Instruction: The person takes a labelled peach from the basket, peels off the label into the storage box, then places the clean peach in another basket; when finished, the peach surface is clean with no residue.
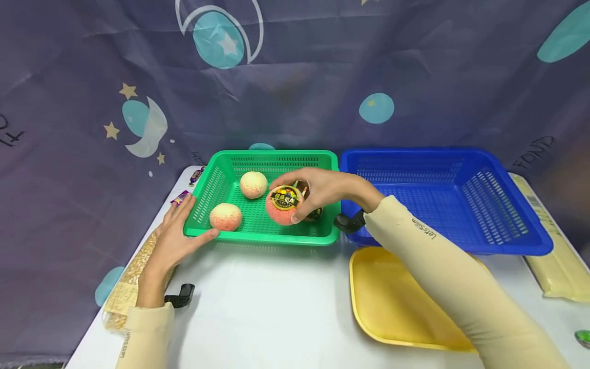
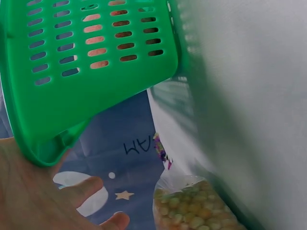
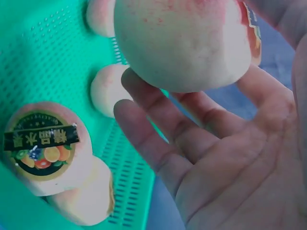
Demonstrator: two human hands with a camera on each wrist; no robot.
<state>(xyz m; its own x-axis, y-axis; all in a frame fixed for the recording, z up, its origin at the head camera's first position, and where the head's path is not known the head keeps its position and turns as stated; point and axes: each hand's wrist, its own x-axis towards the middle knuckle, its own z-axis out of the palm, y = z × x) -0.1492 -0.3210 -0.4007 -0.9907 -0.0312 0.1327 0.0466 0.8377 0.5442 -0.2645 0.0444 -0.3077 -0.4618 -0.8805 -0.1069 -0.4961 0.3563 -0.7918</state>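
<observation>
My right hand reaches over the green basket and grips a pink peach with a round fruit sticker, held just above the basket floor. In the right wrist view its fingers curl under that peach; a second stickered peach lies below in the basket. Two plain peaches lie at the basket's left. My left hand rests on the basket's front left corner, fingers straight, thumb along the rim. The left wrist view shows the palm by the basket corner.
A blue basket stands right of the green one, with a yellow tray in front of it. A bag of corn kernels lies at the table's left edge and a pale packet at the right. A patterned curtain hangs behind.
</observation>
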